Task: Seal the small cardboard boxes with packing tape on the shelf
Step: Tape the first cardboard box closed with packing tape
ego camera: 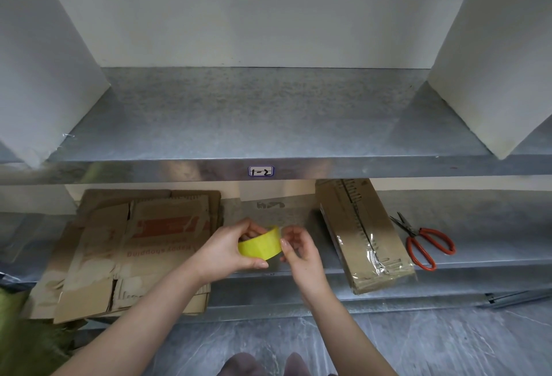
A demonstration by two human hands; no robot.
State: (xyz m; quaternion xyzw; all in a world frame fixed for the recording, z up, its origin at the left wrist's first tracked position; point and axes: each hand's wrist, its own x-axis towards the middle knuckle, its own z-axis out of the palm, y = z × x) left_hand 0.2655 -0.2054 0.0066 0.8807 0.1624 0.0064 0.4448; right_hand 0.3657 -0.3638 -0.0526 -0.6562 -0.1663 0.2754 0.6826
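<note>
Item one: roll of tape [259, 246], yellow-tinted, low centre of the frame, gripped in my left hand [228, 248], thumb under the rim and fingers [252, 230] curled through the core. Item two: my right hand [300, 251], just beside the roll, fingertips closed lightly at its edge, apparently feeling for the loose end; whether they have caught it I cannot tell. Item three: flattened boxes [131, 250], stacked lower left on the lower shelf [493, 256], not yet folded up, so nothing is ready to seal. Item four: wrapped bundle of flat cardboard [363, 235], right of centre, clear film over its near end. Item five: red-handled scissors [425, 241], far right, blades closed. Risks, as I judge them: the end may split into a sliver under my nail, or a freed strip may fold back and stick to itself. Writing: label [261, 171] on the upper shelf's front edge reads "1-2"; the top box bears red print, upside down, seemingly "Happy shopping".
</note>
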